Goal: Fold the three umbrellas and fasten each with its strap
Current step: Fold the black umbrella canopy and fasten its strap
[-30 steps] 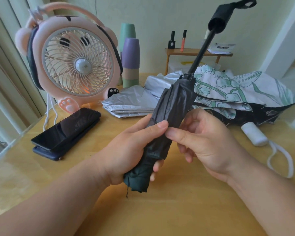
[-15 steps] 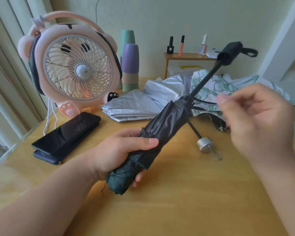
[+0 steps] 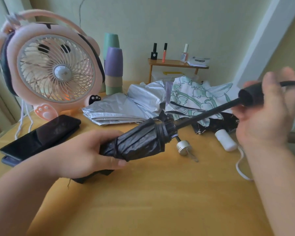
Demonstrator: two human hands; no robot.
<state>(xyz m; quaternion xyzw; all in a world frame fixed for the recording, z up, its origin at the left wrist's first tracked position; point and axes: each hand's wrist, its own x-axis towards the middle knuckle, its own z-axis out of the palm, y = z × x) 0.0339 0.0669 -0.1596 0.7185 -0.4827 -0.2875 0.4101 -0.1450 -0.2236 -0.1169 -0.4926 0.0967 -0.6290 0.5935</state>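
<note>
The black umbrella point(image 3: 140, 138) is the biggest thing in use. It is held in the air, low over the table and tilted, with the tip end near the person and the shaft point(image 3: 206, 114) rising to the right. The left hand point(image 3: 85, 154) wraps around the rolled canopy, I think to keep the folds tight together. The right hand point(image 3: 269, 113) is a little blurred, but its fingers curl around the black handle point(image 3: 250, 97) at the far end. The shaft is fully extended, so this grip probably prepares a push to shorten it. I cannot tell if the strap is closed.

Behind it, the silver umbrella point(image 3: 123, 109) and the floral umbrella point(image 3: 194, 96) lie loose and crumpled on the table, touching each other, and they look not yet folded. The silver knob point(image 3: 183, 147) and white handle point(image 3: 226, 139) point toward the person.

The table point(image 3: 160, 201) is of light wood and stands against a pale wall. On its left side stands a pink fan point(image 3: 54, 74), with a dark phone point(image 3: 41, 133) lying in front of it. Stacked cups point(image 3: 113, 68) stand beside the fan. A small shelf point(image 3: 174, 63) at the back carries little bottles.
</note>
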